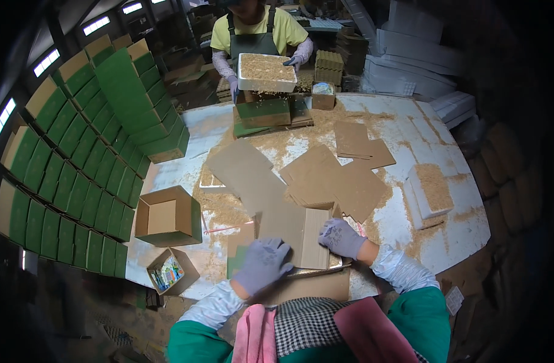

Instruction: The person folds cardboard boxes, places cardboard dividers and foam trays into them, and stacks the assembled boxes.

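Observation:
Before me lies a carton with a ribbed cardboard strip (316,240) and a flat cardboard sheet (286,227) over its top. My right hand (343,237), in a grey glove, curls its fingers on the carton's right edge, beside the strip. On the near left side, my gloved left hand (262,264) rests at the sheet's edge with its fingers apart. Some foil-like silvery surface shows under the carton's near edge. What lies beneath the sheet is hidden.
Green cartons (77,177) stand stacked on the left. An open carton (168,215) and a small box of packets (170,274) sit nearer. Loose cardboard sheets (327,177) and a sawdust-topped foam block (431,190) lie right. Opposite, a person holds a sawdust-filled foam tray (267,75).

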A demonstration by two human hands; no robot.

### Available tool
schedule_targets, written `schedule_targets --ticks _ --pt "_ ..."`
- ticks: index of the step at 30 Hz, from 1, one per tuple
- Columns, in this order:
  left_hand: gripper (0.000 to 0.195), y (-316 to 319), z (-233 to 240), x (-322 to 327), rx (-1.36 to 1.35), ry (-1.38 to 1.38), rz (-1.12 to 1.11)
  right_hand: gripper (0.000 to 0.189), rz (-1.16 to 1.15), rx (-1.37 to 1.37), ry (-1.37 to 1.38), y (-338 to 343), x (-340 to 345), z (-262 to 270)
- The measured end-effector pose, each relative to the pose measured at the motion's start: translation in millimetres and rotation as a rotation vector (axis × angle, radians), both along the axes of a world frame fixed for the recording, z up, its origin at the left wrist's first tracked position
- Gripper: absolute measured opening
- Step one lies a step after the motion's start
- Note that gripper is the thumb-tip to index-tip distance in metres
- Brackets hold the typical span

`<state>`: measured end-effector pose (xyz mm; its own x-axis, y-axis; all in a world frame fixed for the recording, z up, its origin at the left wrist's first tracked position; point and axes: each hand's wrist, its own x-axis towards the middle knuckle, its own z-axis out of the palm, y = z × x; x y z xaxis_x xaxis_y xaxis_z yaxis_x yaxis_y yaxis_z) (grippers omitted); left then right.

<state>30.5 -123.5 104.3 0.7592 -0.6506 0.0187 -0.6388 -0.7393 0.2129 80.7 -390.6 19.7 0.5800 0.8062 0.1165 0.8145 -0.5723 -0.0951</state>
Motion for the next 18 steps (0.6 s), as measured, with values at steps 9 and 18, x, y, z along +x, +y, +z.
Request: schedule_targets --ticks 9,18 --pt "0.059 -2 -65 13 -0.028 0.060 0.166 0.056 -0.141 0.046 0.315 12 1 30" --pt "0.057 17 -7 18 -0.541 1.026 -0.036 0.095 -0.142 -0.380 0.365 36 -2 -25"
